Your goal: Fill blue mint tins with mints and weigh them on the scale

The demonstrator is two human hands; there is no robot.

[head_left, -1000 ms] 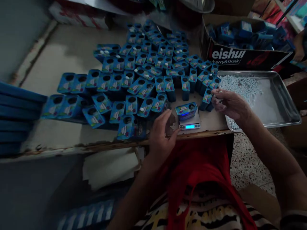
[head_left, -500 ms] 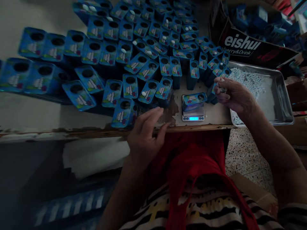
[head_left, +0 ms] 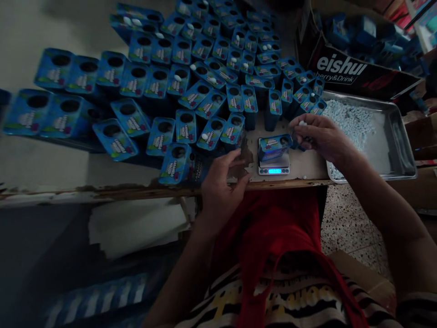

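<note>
My right hand is closed on small pale candies, a white one showing at its fingertips. It hovers just right of a blue candy tin that lies on a small digital scale with a lit display, whose digits I cannot read surely. My left hand is at the table edge left of the scale, fingers apart and holding nothing. Beside its fingers stands another blue tin. A metal tray on the right holds many loose pale candies.
Several rows of upright blue tins with round dark openings fill the table's left and back; a few have white candies on top. An open carton full of blue packs stands behind the tray. A loose candy lies near the table edge.
My right hand has moved left from the tray side to the tin on the scale. My left hand has shifted slightly right. A loose candy now shows on the table right of the scale.
</note>
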